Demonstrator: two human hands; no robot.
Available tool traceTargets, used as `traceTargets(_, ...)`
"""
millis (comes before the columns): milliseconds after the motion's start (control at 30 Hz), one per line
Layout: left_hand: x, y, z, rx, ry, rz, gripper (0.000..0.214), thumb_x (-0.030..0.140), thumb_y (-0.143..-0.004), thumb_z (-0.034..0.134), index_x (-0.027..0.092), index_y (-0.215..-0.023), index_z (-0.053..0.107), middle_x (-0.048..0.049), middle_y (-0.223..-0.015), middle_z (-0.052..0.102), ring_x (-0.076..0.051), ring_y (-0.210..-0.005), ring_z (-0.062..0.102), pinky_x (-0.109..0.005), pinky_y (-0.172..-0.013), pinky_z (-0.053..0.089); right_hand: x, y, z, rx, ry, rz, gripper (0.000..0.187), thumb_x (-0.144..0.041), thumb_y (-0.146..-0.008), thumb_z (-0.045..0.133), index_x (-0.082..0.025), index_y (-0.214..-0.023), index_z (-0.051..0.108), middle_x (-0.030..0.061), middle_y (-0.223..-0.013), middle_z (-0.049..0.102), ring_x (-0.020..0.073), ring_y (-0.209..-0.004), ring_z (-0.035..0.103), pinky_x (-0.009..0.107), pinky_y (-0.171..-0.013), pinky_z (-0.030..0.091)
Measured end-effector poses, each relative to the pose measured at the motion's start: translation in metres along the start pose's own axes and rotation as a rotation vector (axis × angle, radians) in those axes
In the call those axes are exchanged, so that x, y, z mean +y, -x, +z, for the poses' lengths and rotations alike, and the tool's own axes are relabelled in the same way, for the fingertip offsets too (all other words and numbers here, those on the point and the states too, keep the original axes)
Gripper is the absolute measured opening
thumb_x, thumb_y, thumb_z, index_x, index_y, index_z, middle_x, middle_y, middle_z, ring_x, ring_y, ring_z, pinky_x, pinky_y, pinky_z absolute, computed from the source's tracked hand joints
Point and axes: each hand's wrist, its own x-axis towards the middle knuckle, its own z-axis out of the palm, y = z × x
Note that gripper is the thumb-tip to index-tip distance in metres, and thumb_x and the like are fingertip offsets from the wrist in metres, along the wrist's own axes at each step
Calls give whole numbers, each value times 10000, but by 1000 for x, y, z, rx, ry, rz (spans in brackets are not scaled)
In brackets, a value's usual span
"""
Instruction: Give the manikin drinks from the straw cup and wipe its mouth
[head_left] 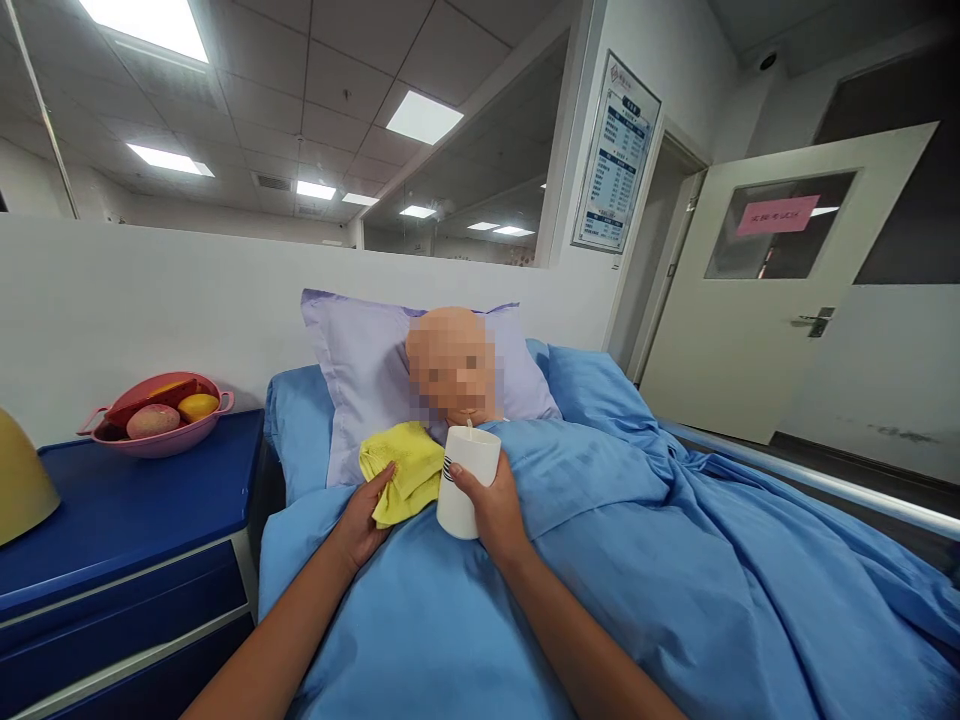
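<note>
My right hand (495, 505) is wrapped round a white cup (466, 510) with a dark striped mark on its side. A thin straw (470, 424) rises from the cup towards the mouth area of a bald manikin head (450, 350); whether it touches the lips I cannot tell. In my left hand (367, 520) is a folded yellow towel (405, 470), held just left of the cup, below the head. The manikin lies in bed with its head on a lilac pillow (360, 370), and a blue quilt (600, 500) covers its body.
On the left, a blue bedside cabinet (150, 500) carries a pink basket (169, 440) of fruit and a yellow rounded object (22, 480). A bed rail (825, 485) runs along the right side. Beyond it stands an open door (780, 330).
</note>
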Motion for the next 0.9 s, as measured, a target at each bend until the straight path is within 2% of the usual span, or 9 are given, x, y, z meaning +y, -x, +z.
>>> traceTargets(200, 0, 0, -2, -39, -2, -3, 444, 286, -913, 583, 82, -1307, 564, -147, -1304, 644, -267, -1274, 552, -366, -1122, 424, -1, 0, 0, -4, -2, 10, 647, -519, -663, 805, -210, -1161, 532, 34, -980, 667, 228, -855, 648, 345, -704, 550)
traceTargets(433, 1, 0, -1, -12, 8, 5, 452, 268, -927, 564, 74, -1333, 526, -139, -1298, 650, -255, -1243, 580, -384, -1129, 416, 0, 0, 0, -20, -6, 18, 644, -518, -676, 803, -216, -1171, 524, 30, -985, 660, 226, -855, 650, 354, -699, 563)
traceTargets(700, -2, -3, -8, -40, -29, 14, 439, 292, -926, 562, 90, -1316, 547, -127, -1297, 653, -253, -1245, 579, -395, -1133, 413, 0, 0, 0, -2, 4, 18, 642, -512, -662, 803, -207, -1155, 529, 28, -969, 660, 219, -837, 643, 350, -692, 556)
traceTargets(900, -1, -4, -8, -15, -25, 17, 441, 285, -917, 575, 80, -1307, 551, -138, -1281, 661, -256, -1242, 581, -395, -1128, 418, -2, 0, 1, 2, -1, 22, 649, -504, -653, 801, -202, -1158, 527, 34, -984, 655, 221, -852, 640, 356, -711, 550)
